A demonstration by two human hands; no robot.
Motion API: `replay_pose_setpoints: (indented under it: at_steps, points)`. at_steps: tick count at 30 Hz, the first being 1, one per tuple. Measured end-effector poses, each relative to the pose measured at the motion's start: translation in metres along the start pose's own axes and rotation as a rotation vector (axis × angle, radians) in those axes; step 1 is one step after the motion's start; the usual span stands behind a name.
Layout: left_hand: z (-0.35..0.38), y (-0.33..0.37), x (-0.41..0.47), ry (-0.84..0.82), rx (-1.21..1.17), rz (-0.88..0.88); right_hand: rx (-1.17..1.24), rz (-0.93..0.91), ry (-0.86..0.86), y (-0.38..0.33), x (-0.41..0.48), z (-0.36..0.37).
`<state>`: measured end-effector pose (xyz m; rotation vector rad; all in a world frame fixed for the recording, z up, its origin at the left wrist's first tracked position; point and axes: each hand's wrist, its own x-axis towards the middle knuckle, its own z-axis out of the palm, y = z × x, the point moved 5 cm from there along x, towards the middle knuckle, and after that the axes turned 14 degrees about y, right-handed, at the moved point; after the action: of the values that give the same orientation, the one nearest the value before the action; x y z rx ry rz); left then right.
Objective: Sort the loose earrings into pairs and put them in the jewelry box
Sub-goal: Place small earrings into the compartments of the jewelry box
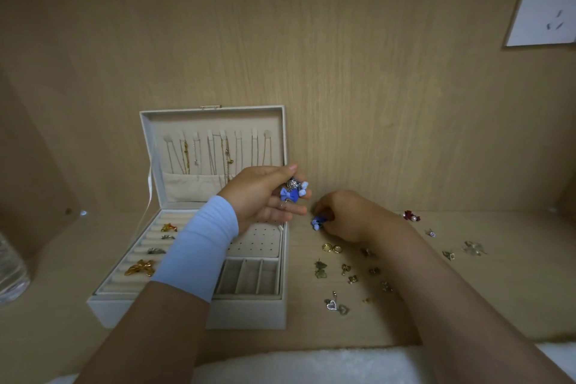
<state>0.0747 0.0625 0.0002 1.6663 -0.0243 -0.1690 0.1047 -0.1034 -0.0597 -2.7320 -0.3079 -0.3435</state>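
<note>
Holding hand, the left hand (260, 193): raised over the right rear corner of the jewelry box (187, 312), palm up. Its thumb and lightly bent fingers pinch a blue bow earring (289, 193) with pale pompoms and a silvery charm.
Right hand (346, 215): just right of the jewelry box, knuckles up. Its fingers are curled down and pinch a second blue earring (318, 223) low at the desk (467, 305) — whether it touches the wood I cannot tell.
Jewelry box: open on the desk, with its lid (149, 146) upright against the wooden back panel.
Lid: necklaces (218, 153) hang in a row above a fabric pocket.
Left half of the box: padded rolls hold a gold butterfly piece (140, 268) near the front, an amber piece (169, 227) further back and two silvery pieces (156, 250) between them.
Right half of the box: a punched stud panel (255, 240) sits at the back, partly under the left hand, with narrow compartments (249, 279) in front of it.
Loose earrings: scattered on the desk right of the box — gold hoops (332, 248) closest, heart earrings (332, 304) nearer the front, and a dark red earring with pearls (411, 216) far to the right.
Sleeve (202, 246): white, on the left wrist, crossing above the box.
Bottle (12, 271): clear, well left of the box.
Wall socket (545, 6): white, high and far right of the box.
</note>
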Motion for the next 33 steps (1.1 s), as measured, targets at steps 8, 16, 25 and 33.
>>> replay_pose_setpoints:
  at_steps: [8,16,25,33]
  points:
    - [0.003,-0.001,0.002,-0.049,-0.063,-0.08,0.038,0.0,0.029,0.004,-0.001,-0.004]
    - [-0.02,0.013,-0.003,0.13,0.043,0.036,1.096,0.339,-0.047,-0.024,-0.001,-0.035]
    - [-0.064,0.007,-0.041,0.143,0.152,0.099,1.486,0.331,-0.282,-0.112,-0.018,-0.043]
    - [-0.12,0.004,-0.077,0.234,0.214,0.152,1.256,0.244,-0.257,-0.168,-0.035,-0.034]
